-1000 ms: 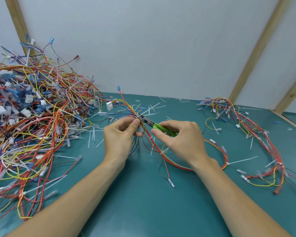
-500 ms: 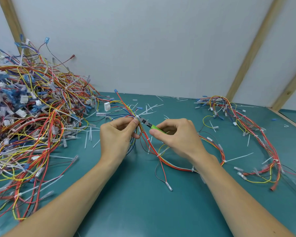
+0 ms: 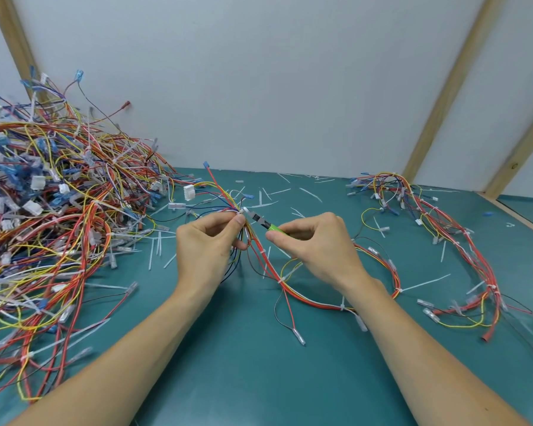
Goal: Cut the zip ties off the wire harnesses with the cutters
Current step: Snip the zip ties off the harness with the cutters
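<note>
A wire harness of red, orange and yellow wires lies across the middle of the green table, bound by white zip ties. My left hand pinches the harness bundle at its upper end, just above the table. My right hand grips the green-handled cutters. The cutters' metal jaws point left and touch a white zip tie on the bundle beside my left thumb. Whether the jaws have closed on the tie is too small to tell.
A big tangled pile of harnesses fills the left side of the table. Another harness loops along the right. Cut white zip tie pieces are scattered near the back wall. A wooden edge borders the table at right.
Both hands with harness and cutters have stayed together at the centre; the cutter jaws have closed in on the zip tie by my left thumb. The camera view has shifted slightly.
</note>
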Motion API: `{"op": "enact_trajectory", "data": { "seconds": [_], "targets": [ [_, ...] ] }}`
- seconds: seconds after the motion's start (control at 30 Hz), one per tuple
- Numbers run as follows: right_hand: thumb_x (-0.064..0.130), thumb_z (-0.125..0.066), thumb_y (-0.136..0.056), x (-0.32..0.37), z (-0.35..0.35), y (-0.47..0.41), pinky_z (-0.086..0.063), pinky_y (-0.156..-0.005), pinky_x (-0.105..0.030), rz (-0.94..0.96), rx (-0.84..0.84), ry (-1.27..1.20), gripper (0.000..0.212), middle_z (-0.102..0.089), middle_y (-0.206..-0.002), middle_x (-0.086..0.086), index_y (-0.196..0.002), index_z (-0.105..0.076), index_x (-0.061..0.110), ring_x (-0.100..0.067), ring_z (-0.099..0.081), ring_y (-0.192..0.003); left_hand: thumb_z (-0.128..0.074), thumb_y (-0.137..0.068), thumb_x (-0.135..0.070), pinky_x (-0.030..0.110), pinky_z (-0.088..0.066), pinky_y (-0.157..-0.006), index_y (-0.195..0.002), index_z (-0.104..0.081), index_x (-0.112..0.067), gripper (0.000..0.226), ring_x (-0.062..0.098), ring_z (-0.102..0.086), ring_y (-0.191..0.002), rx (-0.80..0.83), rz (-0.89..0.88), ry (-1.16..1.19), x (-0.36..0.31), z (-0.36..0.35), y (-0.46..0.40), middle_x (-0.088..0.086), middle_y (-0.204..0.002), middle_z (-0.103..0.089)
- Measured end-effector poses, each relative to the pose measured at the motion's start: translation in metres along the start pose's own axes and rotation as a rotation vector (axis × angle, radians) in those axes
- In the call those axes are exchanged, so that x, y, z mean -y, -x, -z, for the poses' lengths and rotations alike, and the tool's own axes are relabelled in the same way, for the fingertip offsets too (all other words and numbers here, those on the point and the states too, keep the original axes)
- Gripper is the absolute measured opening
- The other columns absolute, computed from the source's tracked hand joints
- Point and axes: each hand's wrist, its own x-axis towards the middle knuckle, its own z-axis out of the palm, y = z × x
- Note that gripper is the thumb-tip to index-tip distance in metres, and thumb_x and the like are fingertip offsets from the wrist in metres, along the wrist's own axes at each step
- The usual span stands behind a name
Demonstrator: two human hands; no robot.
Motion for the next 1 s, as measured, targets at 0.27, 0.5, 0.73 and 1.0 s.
{"op": "enact_trajectory", "data": {
  "seconds": [0.27,0.5,0.73,1.0],
  "targets": [
    [0.044,-0.063,-0.1,-0.008,0.0,-0.01,-0.05,-0.071,-0.017,-0.058,-0.407,-0.265,0.024,-0.076,-0.083,0.009,-0.095,-0.07,0.022,-0.01,-0.073,-0.077,-0.075,-0.09,-0.022,0.017,-0.043,-0.043,-0.078,-0.077,-0.021,0.012,0.011,-0.066,-0.054,0.033,0.046,-0.016,0.002,-0.001,-0.001,-0.005,-0.07,-0.073],
    [0.044,-0.064,-0.093,0.015,0.009,-0.008,-0.061,-0.068,-0.04,-0.029,-0.502,-0.678,0.034,-0.066,-0.074,-0.003,-0.09,-0.069,0.01,-0.022,-0.066,-0.065,-0.076,-0.088,-0.031,0.017,-0.039,-0.04,-0.074,-0.077,-0.017,0.02,0.014,-0.063,-0.048,-0.022,0.163,0.04,-0.001,0.002,-0.003,-0.009,-0.073,-0.072],
    [-0.002,-0.07,-0.084,0.018,0.002,-0.004,-0.054,-0.055,-0.036,-0.115,-0.068,-0.537,0.013,-0.06,-0.065,-0.008,-0.081,-0.064,0.008,-0.019,-0.054,-0.053,-0.065,-0.091,-0.021,0.018,-0.042,-0.046,-0.081,-0.077,-0.015,0.017,0.011,-0.057,-0.05,-0.018,0.151,0.049,-0.002,0.002,-0.009,0.003,-0.08,-0.074],
    [-0.009,-0.061,-0.093,0.014,-0.011,0.003,-0.054,-0.055,-0.032,-0.312,0.211,-0.399,0.017,-0.078,-0.088,-0.007,-0.086,-0.056,0.005,-0.024,-0.057,-0.065,-0.057,-0.101,-0.015,0.019,-0.052,-0.059,-0.089,-0.072,-0.018,0.02,0.008,-0.058,-0.069,0.088,0.029,0.096,-0.001,0.007,-0.022,-0.011,-0.103,-0.075]
  ]
}}
